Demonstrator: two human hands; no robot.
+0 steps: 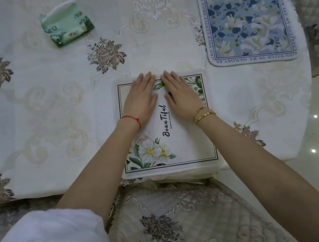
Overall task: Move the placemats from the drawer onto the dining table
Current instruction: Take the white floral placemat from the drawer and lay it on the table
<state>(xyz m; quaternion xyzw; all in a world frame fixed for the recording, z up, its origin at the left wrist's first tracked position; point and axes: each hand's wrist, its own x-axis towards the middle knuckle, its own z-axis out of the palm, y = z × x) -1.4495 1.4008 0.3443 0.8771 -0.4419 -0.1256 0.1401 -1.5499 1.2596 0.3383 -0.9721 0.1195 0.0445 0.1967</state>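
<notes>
Left to right on the dining table (47, 110), which is draped in a floral-embroidered cloth: a green tissue pack (66, 26) with small unreadable print; the left hand (142, 98) and right hand (182, 96), both flat with fingers straight and together, pressing a white placemat (189, 143) at the near edge, lettered "Beau Tiful" between green-leaved white flowers; and 1 blue floral placemat (247, 23), well apart, bordered with "IN MY MEMORY" and "YOUR GENTLE SMILE".

White floral placemat (180, 138): "BeauTiful". Blue placemat (247, 23) border txt, partly legible: "YOUR GENTLE SMILE", "IN MY MEMORY". Tissue pack (66, 26): print illegible.
</notes>
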